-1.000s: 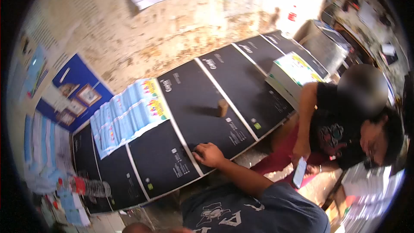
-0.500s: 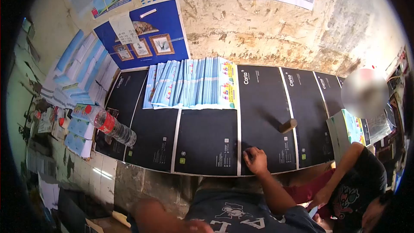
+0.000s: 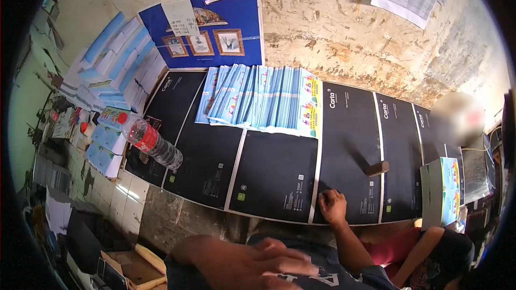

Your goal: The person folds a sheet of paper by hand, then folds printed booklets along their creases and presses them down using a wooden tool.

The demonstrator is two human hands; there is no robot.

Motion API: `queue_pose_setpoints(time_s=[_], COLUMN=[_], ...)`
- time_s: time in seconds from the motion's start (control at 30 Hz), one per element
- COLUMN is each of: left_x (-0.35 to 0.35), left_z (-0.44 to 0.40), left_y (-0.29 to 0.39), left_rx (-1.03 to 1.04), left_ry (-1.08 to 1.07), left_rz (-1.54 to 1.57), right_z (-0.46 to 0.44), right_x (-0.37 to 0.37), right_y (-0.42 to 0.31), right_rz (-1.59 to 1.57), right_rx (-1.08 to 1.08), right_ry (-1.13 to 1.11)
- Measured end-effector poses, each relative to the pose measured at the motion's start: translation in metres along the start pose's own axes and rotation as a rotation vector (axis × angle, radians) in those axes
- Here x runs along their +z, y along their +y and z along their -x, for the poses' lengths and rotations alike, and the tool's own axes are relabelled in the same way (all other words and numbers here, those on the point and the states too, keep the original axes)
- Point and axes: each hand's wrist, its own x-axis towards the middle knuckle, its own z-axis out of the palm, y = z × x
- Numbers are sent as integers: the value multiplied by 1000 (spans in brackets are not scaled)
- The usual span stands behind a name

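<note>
My right hand rests on the front edge of the black "Carta" covered tabletop. Its fingers are curled in, and whatever may be between them is hidden. Low in the view, in front of my dark shirt, my left hand is raised with its fingers spread, slightly blurred, holding nothing visible. A short wooden cylinder stands on the table beyond my right hand. Further back lies a fanned row of blue and yellow booklets, apart from both hands.
A water bottle with a red label is at the left. Paper stacks rise behind it, beside a blue picture board against the wall. More booklets are stacked at the right, near another person's arm.
My left hand has risen further into view with its fingers spreading. The view has shifted, moving the table items rightward in it. My right hand stays at the table edge.
</note>
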Motion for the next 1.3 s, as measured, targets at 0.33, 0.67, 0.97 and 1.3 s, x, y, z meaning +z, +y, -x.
queue_pose_setpoints(time_s=[0.33, 0.67, 0.97, 1.3], left_x=[37, 21, 75, 114], left_z=[24, 41, 85, 101], left_y=[1, -121, -252, -294], left_rx=[99, -290, -1077, -1208], left_ry=[117, 477, 667, 759], left_rz=[107, 8, -567, -868], right_z=[5, 10, 17, 13], right_x=[-3, -47, -297, -385], right_y=[0, 19, 234, 302], right_rz=[35, -340, 408, 585], right_rx=[-20, 118, 626, 939], right_ry=[25, 194, 869, 211])
